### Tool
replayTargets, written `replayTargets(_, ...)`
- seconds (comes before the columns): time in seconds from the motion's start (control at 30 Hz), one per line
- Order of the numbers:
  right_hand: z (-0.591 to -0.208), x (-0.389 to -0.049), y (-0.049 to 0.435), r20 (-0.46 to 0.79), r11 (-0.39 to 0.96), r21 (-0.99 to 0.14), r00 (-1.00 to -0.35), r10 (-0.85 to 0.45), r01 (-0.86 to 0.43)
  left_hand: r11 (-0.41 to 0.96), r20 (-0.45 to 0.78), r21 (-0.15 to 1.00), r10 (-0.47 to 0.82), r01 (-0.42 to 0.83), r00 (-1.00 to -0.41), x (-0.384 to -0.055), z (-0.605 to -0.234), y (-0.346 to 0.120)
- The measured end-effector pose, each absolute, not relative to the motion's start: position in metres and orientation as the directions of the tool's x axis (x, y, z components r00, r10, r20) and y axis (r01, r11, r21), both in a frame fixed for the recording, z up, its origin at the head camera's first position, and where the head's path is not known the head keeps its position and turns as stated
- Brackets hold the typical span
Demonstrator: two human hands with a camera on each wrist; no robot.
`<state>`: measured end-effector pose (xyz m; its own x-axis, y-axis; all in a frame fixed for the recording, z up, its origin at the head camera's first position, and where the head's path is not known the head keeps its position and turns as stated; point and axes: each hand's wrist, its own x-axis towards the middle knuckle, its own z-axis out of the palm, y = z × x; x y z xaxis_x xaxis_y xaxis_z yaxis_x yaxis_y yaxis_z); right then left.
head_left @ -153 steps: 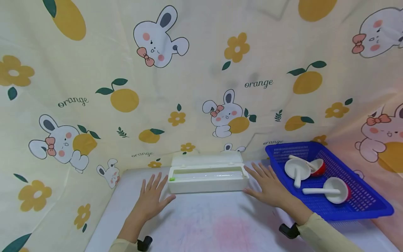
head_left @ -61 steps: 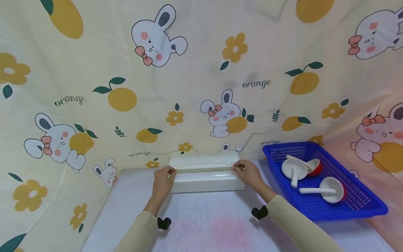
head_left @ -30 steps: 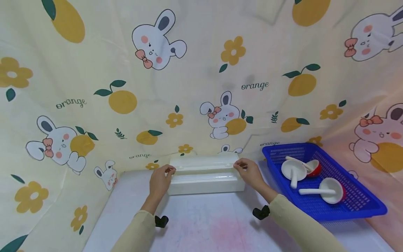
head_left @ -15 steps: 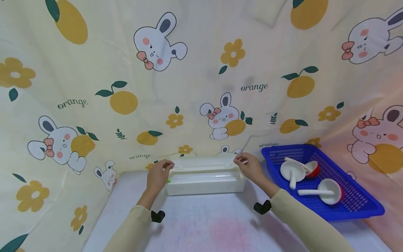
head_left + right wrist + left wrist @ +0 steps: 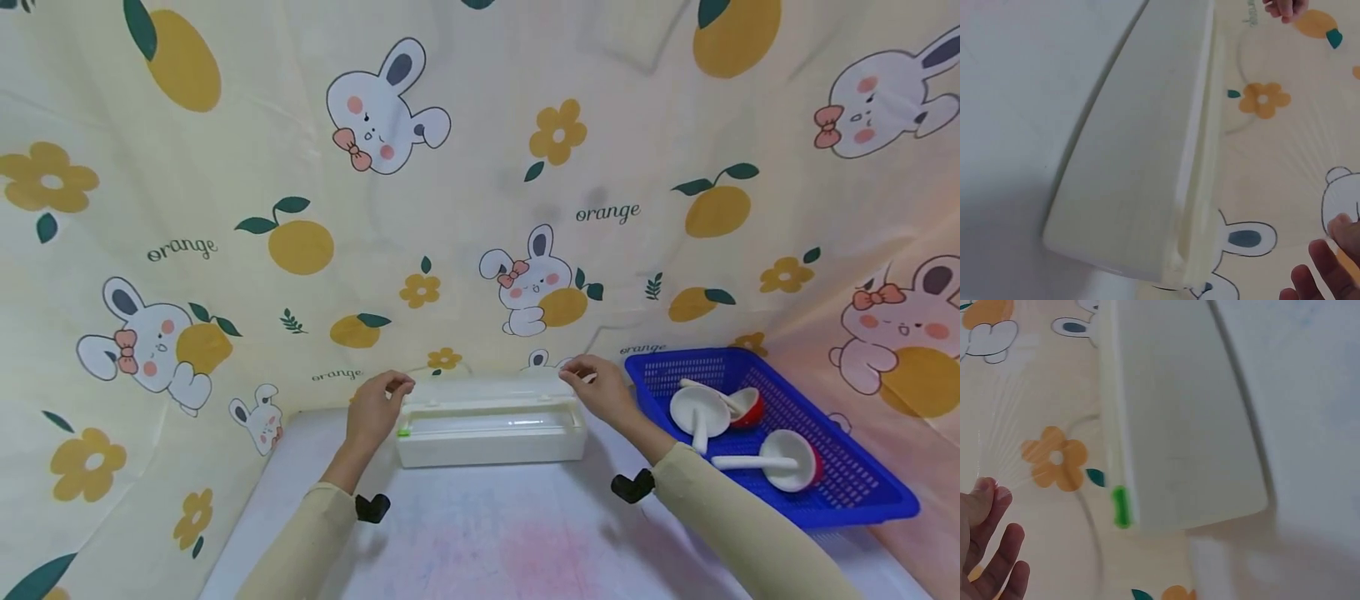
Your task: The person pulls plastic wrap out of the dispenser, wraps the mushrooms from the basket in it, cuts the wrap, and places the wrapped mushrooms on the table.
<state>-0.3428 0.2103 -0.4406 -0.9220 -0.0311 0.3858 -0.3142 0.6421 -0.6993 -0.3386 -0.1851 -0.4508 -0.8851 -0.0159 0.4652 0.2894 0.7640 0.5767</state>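
A white cling film dispenser with a green slider stands at the back of the table, its lid tipped back and a roll of film inside. My left hand pinches one corner of the clear cling film between thumb and forefinger, above the dispenser's left end. Creases fan out from that pinch in the left wrist view. Above the right end, my right hand pinches the other corner. Between the hands the transparent sheet barely shows in the head view.
A blue plastic basket on the right holds several white-and-red toy pieces with handles, among them a white round one. Behind the dispenser hangs a patterned cloth. Faint pink stains mark the white table.
First both hands lay flat and spread beside the dispenser. Then they came to its film and pinched it. Since then both have risen and drawn slightly apart, lifting the film.
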Motion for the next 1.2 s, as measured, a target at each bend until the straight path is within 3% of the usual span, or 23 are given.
replayTargets(0.4, -0.417, -0.338, 0.216, 0.432, 0.624, -0.683, -0.899, -0.076, -0.381, 0.736, 0.472, 0.602, -0.013, 0.311, -0.882, -0.334, -0.426, -0.184)
replayTargets(1.2, -0.369, -0.333, 0.217, 0.486, 0.625, -0.657, -0.871, -0.076, -0.421, 0.674, 0.586, 0.597, 0.005, 0.435, -0.811, -0.329, -0.383, -0.187)
